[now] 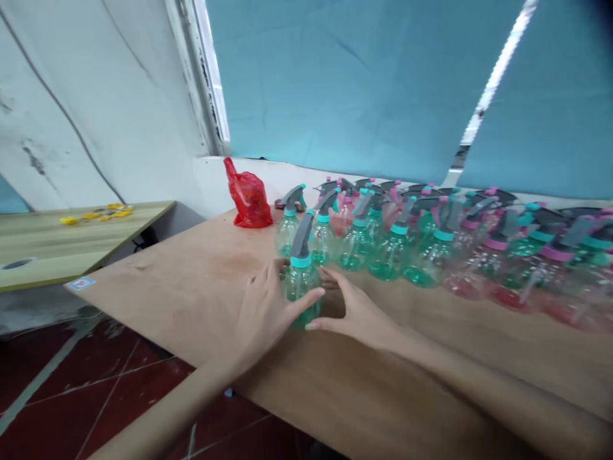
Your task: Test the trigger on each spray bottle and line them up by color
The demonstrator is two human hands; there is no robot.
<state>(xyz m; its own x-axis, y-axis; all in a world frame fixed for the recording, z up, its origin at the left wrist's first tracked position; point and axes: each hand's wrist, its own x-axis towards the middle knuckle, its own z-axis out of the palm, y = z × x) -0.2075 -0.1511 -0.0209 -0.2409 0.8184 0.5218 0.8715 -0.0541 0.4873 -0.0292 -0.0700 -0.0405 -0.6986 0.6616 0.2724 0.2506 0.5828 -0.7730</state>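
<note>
You are cupping both hands, left (265, 306) and right (357, 310), in a loose grip around the clear green round plastic spray bottle (301, 281), which is standing upright on the brown wooden table (191, 287), just before the bottle rows. It is probably feeling light, smooth and slightly squeezable; its rounded belly is offering the surest hold.

Green-tinted bottle (302, 287): stood upright between left hand (268, 303) and right hand (359, 313).
Other bottles (390, 250): crowded the table's (191, 281) right side.
Red bag (249, 203): sat farther back.
</note>
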